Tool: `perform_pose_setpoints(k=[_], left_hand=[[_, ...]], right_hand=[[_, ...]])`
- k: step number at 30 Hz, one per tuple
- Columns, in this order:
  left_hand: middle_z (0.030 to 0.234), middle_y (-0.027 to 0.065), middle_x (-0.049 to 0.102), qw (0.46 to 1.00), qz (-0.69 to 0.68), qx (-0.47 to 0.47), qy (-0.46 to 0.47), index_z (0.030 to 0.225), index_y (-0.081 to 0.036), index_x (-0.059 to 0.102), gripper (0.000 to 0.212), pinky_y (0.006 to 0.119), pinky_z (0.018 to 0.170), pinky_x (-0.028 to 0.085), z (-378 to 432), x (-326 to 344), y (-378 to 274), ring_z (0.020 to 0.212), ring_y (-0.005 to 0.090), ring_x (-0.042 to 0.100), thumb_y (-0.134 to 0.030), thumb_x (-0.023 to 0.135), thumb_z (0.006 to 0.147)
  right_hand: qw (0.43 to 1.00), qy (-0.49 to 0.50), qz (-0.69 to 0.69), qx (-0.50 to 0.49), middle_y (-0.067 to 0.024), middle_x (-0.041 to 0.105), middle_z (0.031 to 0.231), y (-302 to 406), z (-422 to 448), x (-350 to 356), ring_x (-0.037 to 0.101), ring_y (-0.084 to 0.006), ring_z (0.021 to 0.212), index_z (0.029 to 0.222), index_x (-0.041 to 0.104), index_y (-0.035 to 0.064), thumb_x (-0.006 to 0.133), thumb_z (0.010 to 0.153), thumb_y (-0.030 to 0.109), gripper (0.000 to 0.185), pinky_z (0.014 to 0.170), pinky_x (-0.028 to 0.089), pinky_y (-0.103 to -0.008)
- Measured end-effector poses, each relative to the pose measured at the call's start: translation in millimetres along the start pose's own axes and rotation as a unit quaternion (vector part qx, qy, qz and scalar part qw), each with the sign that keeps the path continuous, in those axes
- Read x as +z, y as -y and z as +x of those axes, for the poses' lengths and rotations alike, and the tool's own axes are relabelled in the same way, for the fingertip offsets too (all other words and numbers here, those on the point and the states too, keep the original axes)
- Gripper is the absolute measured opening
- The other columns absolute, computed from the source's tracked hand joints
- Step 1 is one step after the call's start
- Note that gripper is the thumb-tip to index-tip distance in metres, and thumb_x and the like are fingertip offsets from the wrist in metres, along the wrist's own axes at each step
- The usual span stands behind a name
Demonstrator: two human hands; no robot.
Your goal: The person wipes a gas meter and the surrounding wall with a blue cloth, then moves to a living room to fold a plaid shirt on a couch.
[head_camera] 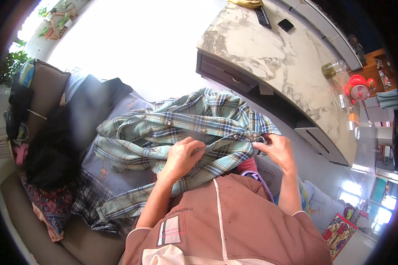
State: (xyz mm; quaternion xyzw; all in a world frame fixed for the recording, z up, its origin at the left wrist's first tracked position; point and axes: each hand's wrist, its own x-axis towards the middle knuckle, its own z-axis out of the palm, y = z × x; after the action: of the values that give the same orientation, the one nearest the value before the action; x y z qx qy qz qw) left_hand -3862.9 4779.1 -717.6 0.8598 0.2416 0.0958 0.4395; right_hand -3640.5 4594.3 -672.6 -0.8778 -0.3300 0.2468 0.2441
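A green, blue and white plaid button-up shirt (185, 129) lies spread in front of me over the sofa seat, its button placket running across. My left hand (185, 154) pinches the shirt's front edge near the middle. At the collar end, on the right, my right hand (277, 149) holds the fabric between thumb and fingers, beside a button. One sleeve trails to the lower left. Dark clothing (56, 145) is heaped left of the shirt, and a black-and-white plaid garment (96, 205) lies below it.
A marble-patterned table (272, 63) with dark drawers stands at the upper right. On it are a remote control (262, 17), a black phone-like item (286, 25), a glass jar (333, 69) and a red fan (360, 91). A grey-brown sofa cushion (48, 86) stands at the left.
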Motion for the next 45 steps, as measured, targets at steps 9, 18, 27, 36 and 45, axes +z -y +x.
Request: perform_pose_setpoints(k=[9, 18, 27, 36, 45], left_hand=[[0.082, 0.0078, 0.061, 0.995, 0.052, 0.014, -0.080, 0.088, -0.007, 0.064, 0.015, 0.034, 0.066, 0.048, 3, 3, -4, 0.076, 0.0247, 0.060, -0.009, 0.064, 0.073], [0.083, 0.0106, 0.063, 0.980, -0.123, -0.069, -0.140, 0.091, -0.009, 0.064, 0.016, 0.033, 0.066, 0.048, -5, 10, -3, 0.076, 0.0249, 0.062, -0.009, 0.064, 0.075], [0.084, 0.0047, 0.061, 0.976, 0.047, 0.041, -0.210, 0.087, -0.011, 0.063, 0.015, 0.039, 0.066, 0.048, 3, 10, -3, 0.073, 0.0276, 0.058, -0.007, 0.059, 0.073], [0.082, 0.0048, 0.061, 0.968, 0.067, 0.053, -0.237, 0.092, -0.011, 0.061, 0.018, 0.037, 0.066, 0.045, 3, 6, -7, 0.073, 0.0251, 0.058, -0.011, 0.061, 0.073], [0.071, 0.0016, 0.054, 0.949, 0.206, 0.064, -0.229, 0.088, -0.015, 0.058, 0.018, 0.036, 0.062, 0.043, -3, 7, -9, 0.069, 0.0204, 0.057, -0.013, 0.063, 0.070]], right_hand=[[0.959, -0.019, 0.069, -0.272, -0.0070, 0.063, 0.074, 96, 24, 4, 0.063, -0.0201, 0.067, 0.081, 0.064, 0.0086, 0.067, 0.076, 0.020, 0.014, 0.058, 0.048, -0.0311], [0.920, 0.106, -0.071, -0.369, -0.0076, 0.059, 0.076, 79, 74, 106, 0.060, -0.0282, 0.074, 0.079, 0.055, 0.0097, 0.067, 0.072, 0.016, 0.016, 0.063, 0.047, -0.0392], [0.937, 0.230, 0.190, -0.182, -0.0086, 0.065, 0.076, 85, 71, 87, 0.063, -0.0170, 0.071, 0.083, 0.063, 0.0049, 0.067, 0.072, 0.012, 0.013, 0.066, 0.048, -0.0278], [0.904, 0.297, 0.284, -0.119, -0.0043, 0.066, 0.079, 82, 70, 84, 0.059, -0.0091, 0.075, 0.086, 0.064, 0.0007, 0.065, 0.078, 0.012, 0.014, 0.069, 0.047, -0.0242], [0.914, 0.309, 0.226, -0.133, -0.0031, 0.065, 0.075, 76, 68, 92, 0.057, -0.0082, 0.069, 0.082, 0.065, 0.0013, 0.068, 0.077, 0.017, 0.017, 0.064, 0.046, -0.0239]])
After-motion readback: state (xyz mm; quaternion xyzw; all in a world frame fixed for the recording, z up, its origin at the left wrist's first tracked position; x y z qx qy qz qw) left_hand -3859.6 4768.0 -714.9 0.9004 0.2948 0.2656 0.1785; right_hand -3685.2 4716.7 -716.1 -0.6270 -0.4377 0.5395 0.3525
